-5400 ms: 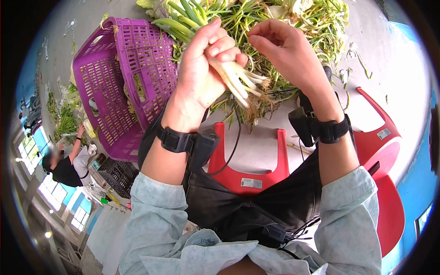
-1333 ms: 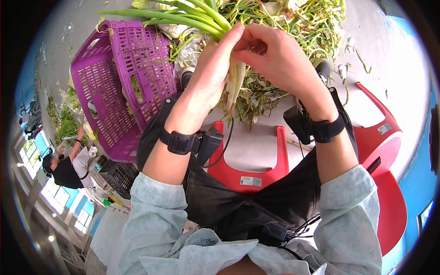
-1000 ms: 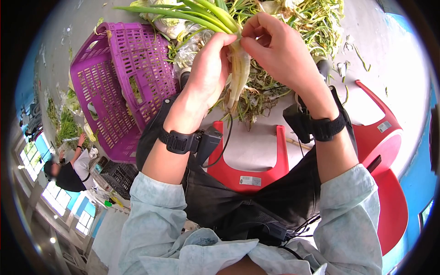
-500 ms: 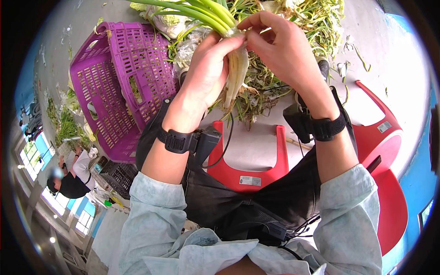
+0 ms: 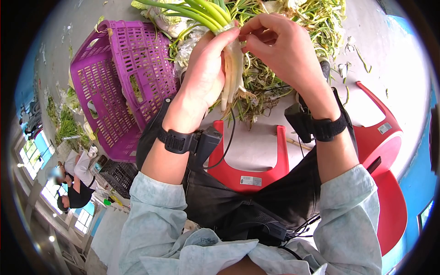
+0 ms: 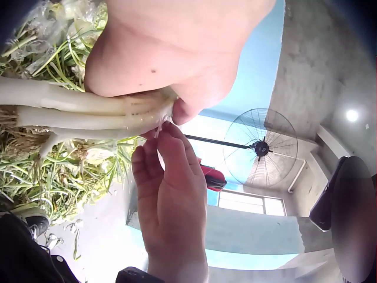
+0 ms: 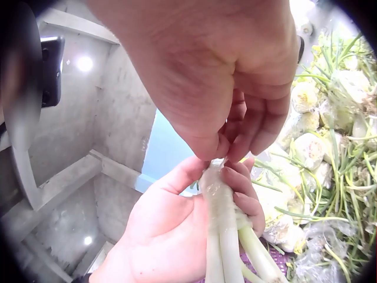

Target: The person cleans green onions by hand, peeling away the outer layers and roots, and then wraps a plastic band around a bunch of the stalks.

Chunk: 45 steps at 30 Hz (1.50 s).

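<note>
From my console the largest thing is the heap of cut greens (image 5: 316,23), lying beyond and to the right of the purple crate (image 5: 123,78). The red stool (image 5: 250,176) stands right of the crate, nearer to the person. The bunch of green onions (image 5: 231,68) is held in the air just right of the crate, with its leaves pointing away past the crate's far edge and its roots hanging down. The left hand (image 5: 206,75) has its fingers wrapped round the white stalks. The right hand (image 5: 279,50), farther from the crate, pinches with curled fingertips (image 7: 259,132) at the top of the white part, on what seems to be a thin outer skin. I judge the bunch to be light. The white stalks look firm and are the good place to hold, the hollow leaves would crease, and the skin would tear or slip easily.
</note>
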Available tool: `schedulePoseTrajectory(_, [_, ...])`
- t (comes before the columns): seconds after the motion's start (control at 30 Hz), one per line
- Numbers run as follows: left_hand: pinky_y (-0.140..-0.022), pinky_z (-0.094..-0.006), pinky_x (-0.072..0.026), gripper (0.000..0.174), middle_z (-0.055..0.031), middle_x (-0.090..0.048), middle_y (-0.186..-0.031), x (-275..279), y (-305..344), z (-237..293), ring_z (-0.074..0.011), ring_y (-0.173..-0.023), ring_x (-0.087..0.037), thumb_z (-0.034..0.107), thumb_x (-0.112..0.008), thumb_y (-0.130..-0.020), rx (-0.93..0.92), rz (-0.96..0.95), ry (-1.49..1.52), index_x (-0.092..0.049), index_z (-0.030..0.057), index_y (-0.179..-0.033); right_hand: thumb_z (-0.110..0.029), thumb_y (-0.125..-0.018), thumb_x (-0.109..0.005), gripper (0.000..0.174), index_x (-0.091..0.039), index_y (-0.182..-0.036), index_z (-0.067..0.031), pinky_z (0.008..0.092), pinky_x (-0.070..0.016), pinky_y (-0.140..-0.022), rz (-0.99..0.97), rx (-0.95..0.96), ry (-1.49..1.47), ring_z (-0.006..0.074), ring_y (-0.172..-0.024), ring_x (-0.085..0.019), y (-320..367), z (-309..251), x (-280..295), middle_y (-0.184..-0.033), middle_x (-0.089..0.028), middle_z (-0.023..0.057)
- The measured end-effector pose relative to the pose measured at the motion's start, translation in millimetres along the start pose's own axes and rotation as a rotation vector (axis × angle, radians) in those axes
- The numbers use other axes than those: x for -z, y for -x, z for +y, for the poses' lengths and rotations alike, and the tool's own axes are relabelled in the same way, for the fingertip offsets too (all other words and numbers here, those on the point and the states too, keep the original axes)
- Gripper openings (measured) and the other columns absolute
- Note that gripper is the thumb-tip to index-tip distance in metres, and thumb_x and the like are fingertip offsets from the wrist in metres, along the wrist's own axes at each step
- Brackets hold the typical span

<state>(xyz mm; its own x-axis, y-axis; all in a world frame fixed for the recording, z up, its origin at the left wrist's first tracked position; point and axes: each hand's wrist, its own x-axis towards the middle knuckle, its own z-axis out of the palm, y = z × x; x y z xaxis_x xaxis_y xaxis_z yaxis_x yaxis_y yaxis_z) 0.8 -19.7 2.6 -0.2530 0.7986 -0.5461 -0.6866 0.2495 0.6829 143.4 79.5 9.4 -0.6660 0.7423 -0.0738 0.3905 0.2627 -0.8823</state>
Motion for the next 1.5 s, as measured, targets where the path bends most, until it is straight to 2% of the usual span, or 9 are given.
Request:
schedulePoseTrajectory(0.33, [-0.081, -0.0285, -0.0512, 0.03, -0.0048, -0.065, -0.106, -3, 3, 1, -0.0141, -0.094, -0.064, 0.014, -0.068, -0.097, -0.005, -0.025, -0.06, -0.06, 0.003, -0.123, -0.012, -0.089, -0.069, 0.018, -0.075, -0.104, -0.004, 0.028, -0.0577, -0.076, 0.015, -0.027, -0.031, 0.0135, -0.08, -0.074, -1, -3, 10, -0.085, -0.076, 0.0066])
schedulePoseTrajectory(0.5, [-0.085, -0.0295, -0.0512, 0.037, -0.0049, -0.065, -0.109, -2, 4, 1, -0.0144, -0.095, -0.063, 0.01, -0.069, -0.095, 0.003, -0.042, -0.088, -0.06, 0.0017, -0.13, -0.013, -0.09, -0.072, 0.019, -0.077, -0.106, -0.0041, 0.028, -0.0571, -0.076, 0.031, -0.092, 0.059, 0.0113, -0.081, -0.073, -5, -8, 13, -0.085, -0.076, 0.006])
schedulePoseTrajectory(0.6, [-0.086, -0.0298, -0.0508, 0.043, -0.0051, -0.065, -0.11, -7, 6, 0, -0.0145, -0.095, -0.062, 0.008, -0.069, -0.095, -0.007, -0.028, -0.135, -0.057, 0.001, -0.135, -0.01, -0.089, -0.073, 0.013, -0.072, -0.099, -0.0007, 0.0295, -0.0529, -0.067, 0.016, -0.165, 0.038, 0.0164, -0.073, -0.067, -8, -26, 27, -0.085, -0.072, 0.0093])
schedulePoseTrajectory(0.7, [-0.085, -0.0294, -0.0503, 0.046, -0.005, -0.065, -0.109, -7, 7, 0, -0.014, -0.095, -0.062, 0.007, -0.069, -0.094, 0.014, -0.026, -0.171, -0.055, 0.0006, -0.137, -0.008, -0.083, -0.072, 0.014, -0.073, -0.091, 0.0022, 0.0347, -0.0557, -0.069, 0.07, -0.167, -0.027, 0.0235, -0.072, -0.07, -8, -23, 26, -0.079, -0.071, 0.016])
schedulePoseTrajectory(0.83, [-0.085, -0.0293, -0.05, 0.05, -0.0045, -0.064, -0.106, -1, 7, 0, -0.0133, -0.093, -0.061, 0.007, -0.069, -0.093, 0.038, -0.051, -0.156, -0.053, 0.0001, -0.139, -0.008, -0.085, -0.071, 0.013, -0.073, -0.094, 0.0016, 0.0318, -0.054, -0.066, 0.197, -0.091, 0.132, 0.0182, -0.069, -0.068, -4, -28, 27, -0.078, -0.071, 0.0119])
schedulePoseTrajectory(1.0, [-0.078, -0.0275, -0.0519, 0.047, -0.0066, -0.065, -0.103, 3, 4, 1, -0.0141, -0.09, -0.064, 0.004, -0.072, -0.091, 0.018, -0.034, -0.07, -0.054, -0.0014, -0.134, -0.007, -0.088, -0.069, 0.012, -0.073, -0.095, 0.0018, 0.0285, -0.0515, -0.063, 0.199, -0.347, -0.013, 0.0126, -0.067, -0.064, -12, -31, 43, -0.076, -0.071, 0.0085])
schedulePoseTrajectory(1.17, [-0.088, -0.0305, -0.0513, 0.05, -0.0036, -0.066, -0.108, 5, 4, -2, -0.0142, -0.096, -0.062, 0.009, -0.069, -0.094, 0.026, -0.016, -0.108, -0.053, -0.0003, -0.14, -0.007, -0.09, -0.07, 0.014, -0.073, -0.1, 0.0017, 0.0283, -0.0526, -0.064, 0.204, -0.176, 0.046, 0.0143, -0.069, -0.066, -10, -9, 38, -0.08, -0.073, 0.0093])
schedulePoseTrajectory(1.33, [-0.084, -0.0309, -0.0535, 0.044, -0.0051, -0.067, -0.107, 7, 2, -3, -0.0152, -0.092, -0.064, 0.009, -0.071, -0.095, 0.024, 0.02, -0.087, -0.056, 0.0004, -0.135, -0.007, -0.09, -0.071, 0.013, -0.073, -0.099, 0.0014, 0.0298, -0.0539, -0.066, 0.242, -0.318, 0.04, 0.0153, -0.073, -0.068, -12, -26, 43, -0.083, -0.074, 0.0117])
schedulePoseTrajectory(1.5, [-0.083, -0.0322, -0.056, 0.035, -0.0074, -0.068, -0.108, 2, 1, -2, -0.0164, -0.09, -0.066, 0.009, -0.071, -0.095, 0.002, 0.089, -0.021, -0.059, 0.002, -0.127, -0.007, -0.092, -0.068, 0.012, -0.071, -0.1, 0.002, 0.0316, -0.0544, -0.067, 0.233, -0.141, 0.094, 0.0182, -0.074, -0.07, -8, -7, 38, -0.084, -0.074, 0.0127])
